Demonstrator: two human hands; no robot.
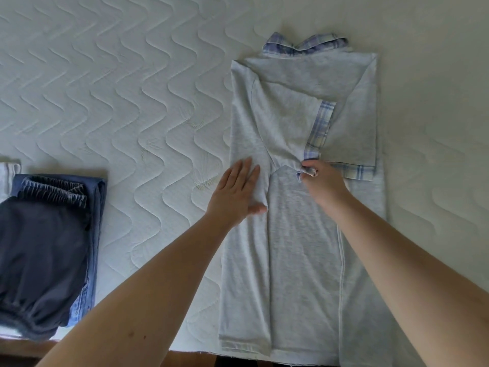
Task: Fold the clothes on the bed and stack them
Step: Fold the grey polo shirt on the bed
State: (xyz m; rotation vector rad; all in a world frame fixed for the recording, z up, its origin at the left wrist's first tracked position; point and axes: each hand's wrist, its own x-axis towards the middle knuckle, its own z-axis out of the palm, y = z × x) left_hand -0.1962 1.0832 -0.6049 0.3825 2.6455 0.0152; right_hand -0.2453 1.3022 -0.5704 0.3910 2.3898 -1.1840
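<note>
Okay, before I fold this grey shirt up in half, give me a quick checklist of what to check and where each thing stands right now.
1. Left side panel folded in and held flat: ok, the left hand presses flat on it.
2. Left sleeve laid down: not ok, the right hand pinches its plaid cuff, which is bunched.
3. Right sleeve folded in: ok, it lies flat across the grey shirt.
4. Collar flat at the top: ok.
5. Bottom hem even: cannot tell, it runs to the mattress edge and out of frame.
6. Stack of dark folded clothes ready beside: ok.
</note>
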